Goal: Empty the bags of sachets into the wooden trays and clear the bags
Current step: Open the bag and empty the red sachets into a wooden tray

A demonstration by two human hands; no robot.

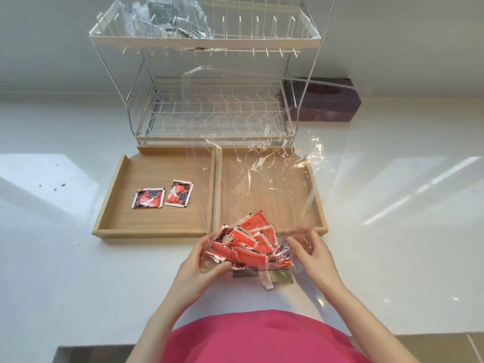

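Note:
A clear plastic bag (264, 163) stands up over the right wooden tray (320, 205), its bottom end near me. Inside that end lies a heap of several red sachets (251, 244). My left hand (207, 260) grips the bag's lower left corner. My right hand (311, 255) pinches the plastic at the lower right. The left wooden tray (125, 221) holds two red sachets (163, 197). Two dark sachets (272, 277) lie on the counter below the heap.
A two-tier wire dish rack (209, 113) stands behind the trays, with another clear bag of dark sachets (162, 19) on its top shelf. A dark red box (330, 100) sits at the back right. The white counter (65, 258) ends at my waist.

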